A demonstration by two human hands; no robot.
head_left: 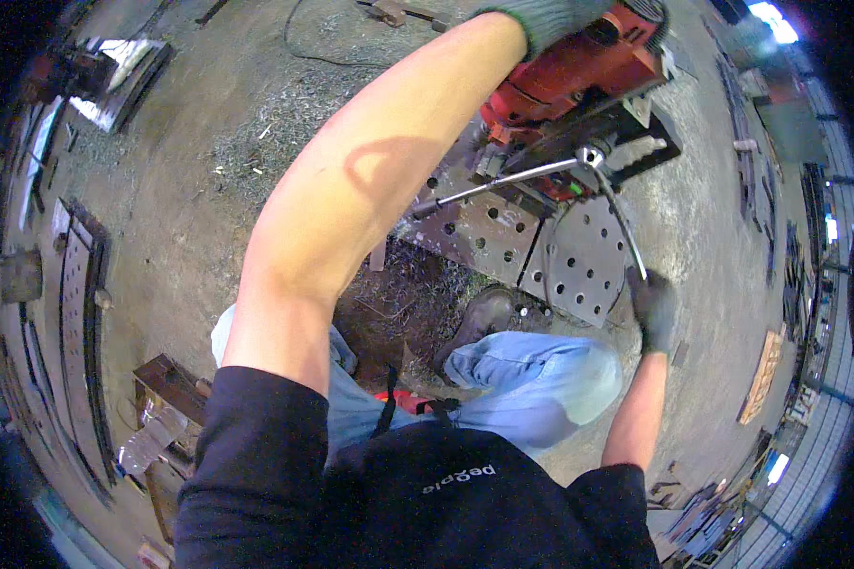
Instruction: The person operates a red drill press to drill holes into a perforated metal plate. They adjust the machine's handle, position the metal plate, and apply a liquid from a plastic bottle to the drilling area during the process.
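A red magnetic drill (pixel 550 85) stands over steel plates with rows of holes (pixel 479 228). My gloved left hand (pixel 555 24) rests on the top of the drill's body, partly cut off by the picture's upper edge, so its fingers are hidden. From the drill's hub, long metal feed handle spokes spread out; one feed handle (pixel 621 220) comes down toward me. Around its lower end my gloved right hand (pixel 653 308) is closed. Another spoke (pixel 503 182) points left across the plates. A small green light shows near the drill's base.
Metal shavings (pixel 285 133) cover the floor at left, with a cable (pixel 327 62) beyond. Below the plates is my shoe (pixel 484 318). A clear plastic bottle (pixel 152 438) lies near steel pieces at lower left. Long perforated steel (pixel 81 313) lies far left; a wooden pallet piece (pixel 762 377) is at right.
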